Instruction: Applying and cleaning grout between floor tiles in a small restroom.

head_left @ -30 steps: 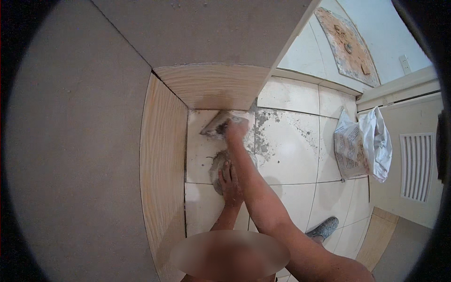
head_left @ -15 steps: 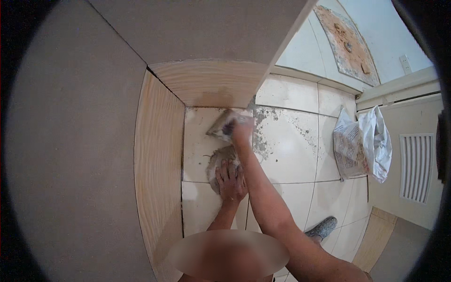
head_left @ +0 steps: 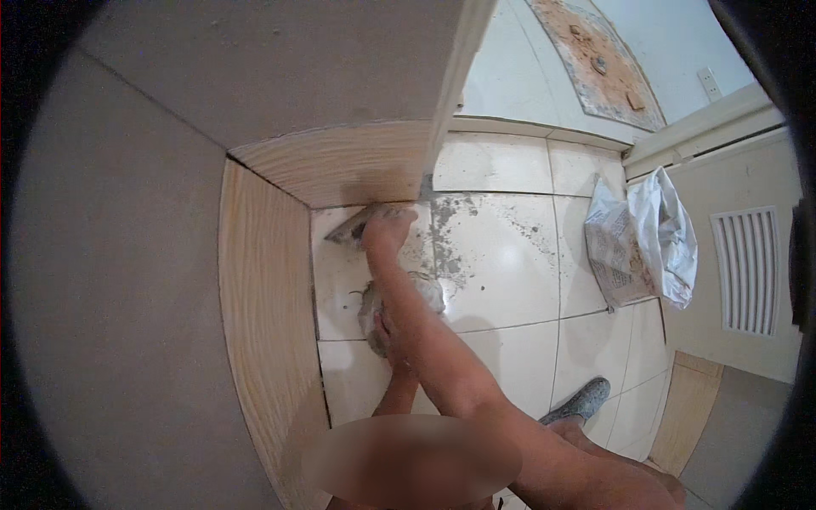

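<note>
My right hand [head_left: 387,231] grips a flat grey trowel [head_left: 344,229] with a straight edge and a pointed corner, low over the floor tile beside the skirting. Beneath my right forearm, my left hand [head_left: 390,338] rests on a rounded grey, cement-smeared patch of material [head_left: 371,310]; whether this is cloth or mortar I cannot tell. Much of that hand is hidden by the forearm, and the part that shows lies flat. A whitish bit of the same heap [head_left: 427,291] pokes out on the forearm's other side. Grey smears [head_left: 450,229] spot the cream floor tiles [head_left: 506,246].
Wood-patterned skirting [head_left: 268,289] meets in a corner below grey wall tiles [head_left: 144,255]. A crumpled white sack [head_left: 663,238] stands at right, by a door with a white vent grille [head_left: 748,270]. My grey shoe [head_left: 582,399] is lower right. A dusty board [head_left: 599,64] lies beyond the threshold.
My right hand has swept the trowel left along the tile toward the corner. Its forearm now crosses over my left hand, which showed spread fingers before. The view has shifted slightly.
</note>
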The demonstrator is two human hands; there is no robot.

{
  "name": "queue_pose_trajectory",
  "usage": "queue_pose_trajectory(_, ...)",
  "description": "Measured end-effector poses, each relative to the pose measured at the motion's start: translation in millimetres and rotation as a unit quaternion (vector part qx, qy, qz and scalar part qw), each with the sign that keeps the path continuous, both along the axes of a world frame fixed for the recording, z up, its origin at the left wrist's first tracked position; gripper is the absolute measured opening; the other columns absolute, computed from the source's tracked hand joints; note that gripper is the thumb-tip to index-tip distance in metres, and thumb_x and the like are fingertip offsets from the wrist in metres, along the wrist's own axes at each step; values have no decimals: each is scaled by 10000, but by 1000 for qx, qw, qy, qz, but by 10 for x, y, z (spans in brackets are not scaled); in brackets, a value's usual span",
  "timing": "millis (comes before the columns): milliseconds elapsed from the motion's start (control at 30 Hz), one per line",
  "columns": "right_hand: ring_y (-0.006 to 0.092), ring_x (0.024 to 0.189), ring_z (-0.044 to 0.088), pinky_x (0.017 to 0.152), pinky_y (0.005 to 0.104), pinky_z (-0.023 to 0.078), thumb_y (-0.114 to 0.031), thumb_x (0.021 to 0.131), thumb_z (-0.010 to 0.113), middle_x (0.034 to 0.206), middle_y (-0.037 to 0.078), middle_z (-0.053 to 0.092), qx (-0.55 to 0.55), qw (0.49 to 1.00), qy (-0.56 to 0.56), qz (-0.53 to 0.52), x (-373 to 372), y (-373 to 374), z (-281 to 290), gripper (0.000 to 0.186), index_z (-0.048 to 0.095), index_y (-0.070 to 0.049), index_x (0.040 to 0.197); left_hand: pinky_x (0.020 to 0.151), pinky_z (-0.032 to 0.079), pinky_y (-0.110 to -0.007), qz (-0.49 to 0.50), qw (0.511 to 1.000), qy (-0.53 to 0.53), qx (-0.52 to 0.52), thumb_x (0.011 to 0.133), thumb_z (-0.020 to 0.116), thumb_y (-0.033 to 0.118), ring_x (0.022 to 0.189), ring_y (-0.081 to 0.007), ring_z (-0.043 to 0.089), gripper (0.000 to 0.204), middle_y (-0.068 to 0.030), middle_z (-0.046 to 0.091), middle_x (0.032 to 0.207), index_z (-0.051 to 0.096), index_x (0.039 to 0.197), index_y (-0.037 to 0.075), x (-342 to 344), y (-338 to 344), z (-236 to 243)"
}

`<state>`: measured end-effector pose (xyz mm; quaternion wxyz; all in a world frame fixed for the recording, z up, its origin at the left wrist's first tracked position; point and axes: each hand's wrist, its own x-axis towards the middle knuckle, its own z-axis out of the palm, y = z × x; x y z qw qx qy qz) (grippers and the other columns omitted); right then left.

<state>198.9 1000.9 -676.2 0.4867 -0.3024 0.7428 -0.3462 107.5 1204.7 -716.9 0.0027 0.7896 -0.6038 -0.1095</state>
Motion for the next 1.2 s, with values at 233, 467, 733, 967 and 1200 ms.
queue_pose_trajectory(233,415,976,586,881,438,447,-193,781,694,1047,278,589,-145,986,37,73,-770,68,-188,432,468,63,1046,1093,216,-606,66,975,134,-165,863,564,343,1380,-403,243,590,-176,384,1414,419,1382,102,-174,-183,60)
queue_pose_trajectory(467,359,811,615,758,418,494,-240,732,740,869,206,633,-196,929,155,272,-1703,-971,97,412,509,15,958,1048,294,-620,4,971,2,-237,771,573,226,1288,-433,386,349,-215,466,1310,595,1077,60,-140,-261,30)
queue_pose_trajectory(733,461,926,598,785,484,481,-183,755,604,911,275,634,-135,821,240,501,-1682,-1364,185,319,463,6,970,1044,270,-637,10,980,27,-197,758,568,151,1287,-461,360,383,-238,457,1274,554,1115,14,-141,-235,89)
queue_pose_trajectory(967,483,877,598,767,532,464,-102,766,530,857,300,623,-184,868,237,397,-1611,-1233,99,236,438,-8,962,1052,273,-637,-1,981,29,-191,776,560,200,1288,-456,365,368,-227,443,1309,558,1102,29,-238,-295,85)
queue_pose_trajectory(1200,490,897,590,784,523,472,-98,754,543,860,297,628,-183,880,229,375,-1362,-1209,210,273,462,-1,997,1053,259,-639,-5,978,32,-206,781,565,183,1307,-463,331,390,-247,435,1304,557,1127,2,-181,-272,95)
